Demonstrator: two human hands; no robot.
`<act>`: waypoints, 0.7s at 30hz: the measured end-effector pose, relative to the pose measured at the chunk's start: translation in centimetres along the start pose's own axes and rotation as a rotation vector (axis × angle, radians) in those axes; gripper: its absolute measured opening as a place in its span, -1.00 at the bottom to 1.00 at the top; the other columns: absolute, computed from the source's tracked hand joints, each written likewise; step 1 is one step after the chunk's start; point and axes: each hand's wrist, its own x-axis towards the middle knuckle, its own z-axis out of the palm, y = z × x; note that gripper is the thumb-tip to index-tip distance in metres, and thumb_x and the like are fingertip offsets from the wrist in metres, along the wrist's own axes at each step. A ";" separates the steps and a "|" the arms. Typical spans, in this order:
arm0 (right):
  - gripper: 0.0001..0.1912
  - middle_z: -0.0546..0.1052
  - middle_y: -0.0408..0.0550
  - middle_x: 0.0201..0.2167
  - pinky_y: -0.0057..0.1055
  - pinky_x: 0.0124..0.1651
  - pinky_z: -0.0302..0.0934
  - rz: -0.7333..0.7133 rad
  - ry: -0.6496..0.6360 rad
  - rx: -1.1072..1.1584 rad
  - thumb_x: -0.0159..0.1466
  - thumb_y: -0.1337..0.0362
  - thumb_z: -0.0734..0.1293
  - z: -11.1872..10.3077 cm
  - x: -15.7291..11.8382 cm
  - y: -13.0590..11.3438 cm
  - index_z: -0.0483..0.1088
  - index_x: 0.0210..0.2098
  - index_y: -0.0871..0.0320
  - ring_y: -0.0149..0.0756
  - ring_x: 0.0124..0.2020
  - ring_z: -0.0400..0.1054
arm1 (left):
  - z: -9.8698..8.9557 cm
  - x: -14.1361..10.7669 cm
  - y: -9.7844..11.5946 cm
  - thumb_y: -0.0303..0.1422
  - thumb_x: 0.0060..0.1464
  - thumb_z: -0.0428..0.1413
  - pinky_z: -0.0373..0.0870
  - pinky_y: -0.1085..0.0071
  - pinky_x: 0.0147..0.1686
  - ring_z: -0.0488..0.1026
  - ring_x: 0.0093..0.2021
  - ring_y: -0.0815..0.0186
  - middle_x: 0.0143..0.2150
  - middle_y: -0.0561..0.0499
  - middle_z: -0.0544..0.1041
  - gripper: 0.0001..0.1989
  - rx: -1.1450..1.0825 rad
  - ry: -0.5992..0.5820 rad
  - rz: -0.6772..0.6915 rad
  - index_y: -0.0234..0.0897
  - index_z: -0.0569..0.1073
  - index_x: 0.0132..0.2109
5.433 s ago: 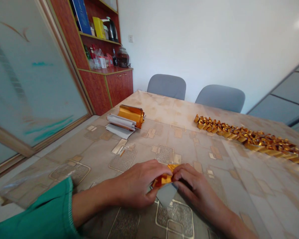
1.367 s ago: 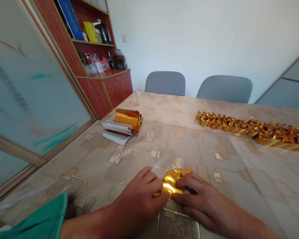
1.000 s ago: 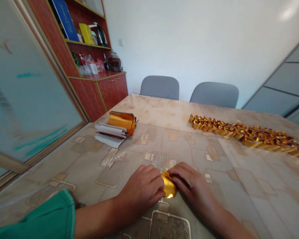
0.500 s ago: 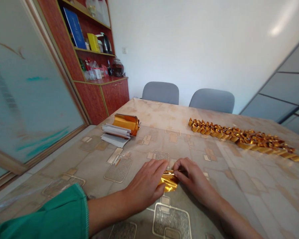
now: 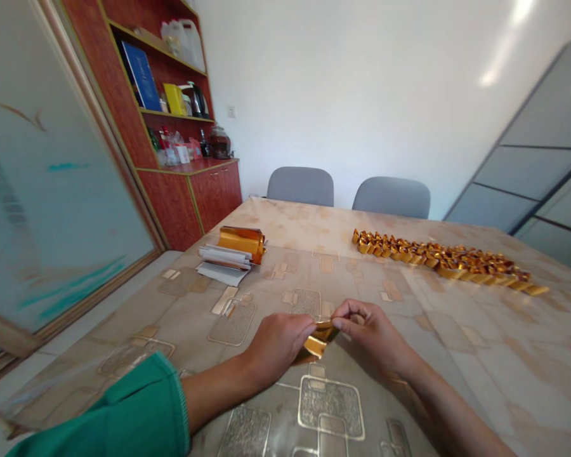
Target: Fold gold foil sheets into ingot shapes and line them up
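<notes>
A small sheet of gold foil paper [image 5: 315,346] is held between both hands just above the patterned tabletop, its upper edge curled and its lower part slanting toward me. My left hand [image 5: 278,346] is closed on its left side, fingers bent together over it. Thumb and index finger of my right hand [image 5: 368,327] pinch the foil's upper right corner. Further back on the left lies a stack of curved gold and white sheets [image 5: 242,244]. Several rows of folded gold pieces [image 5: 438,257] stretch across the back right.
The table [image 5: 285,219] has a patterned cover. Two grey chairs [image 5: 301,186] [image 5: 393,195] stand behind it. A red shelf cabinet [image 5: 164,197] with bottles and a kettle is at the back left, beside a frosted glass door [image 5: 52,190].
The foil has lifted and tilted, with its upper edge now curled. My left fingers are more bent. The whole view has shifted slightly.
</notes>
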 end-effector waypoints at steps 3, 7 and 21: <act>-0.68 0.43 -0.17 -0.59 -0.42 -0.45 0.17 0.006 0.047 -0.015 0.22 0.04 0.39 -1.4 0.2 0.5 0.45 -0.47 0.16 -0.37 -0.55 0.27 | -0.2 0.3 0.3 -0.32 0.30 -0.09 0.12 0.46 -0.44 0.32 -0.50 0.33 -0.53 0.07 0.41 -0.65 -0.089 0.016 -0.043 -0.25 0.39 -0.45; -0.66 0.41 -0.15 -0.59 -0.38 -0.45 0.18 -0.044 0.185 -0.092 0.21 0.01 0.38 -3.0 0.5 0.6 0.43 -0.49 0.14 -0.33 -0.55 0.27 | -0.6 0.6 0.5 -0.25 0.28 -0.09 0.13 0.45 -0.43 0.30 -0.49 0.34 -0.54 0.09 0.34 -0.63 -0.250 0.053 -0.113 -0.26 0.34 -0.48; -0.67 0.42 0.01 -0.07 -0.18 -0.03 0.29 -0.522 0.201 -0.429 0.31 0.34 0.28 1.0 -1.4 -2.4 0.33 0.06 0.00 -0.14 -0.05 0.33 | -1.2 0.3 1.2 -0.12 0.29 -0.13 0.13 0.48 -0.47 0.20 -0.47 0.37 -0.51 0.12 0.21 -0.60 -0.621 0.194 -0.226 -0.27 0.25 -0.44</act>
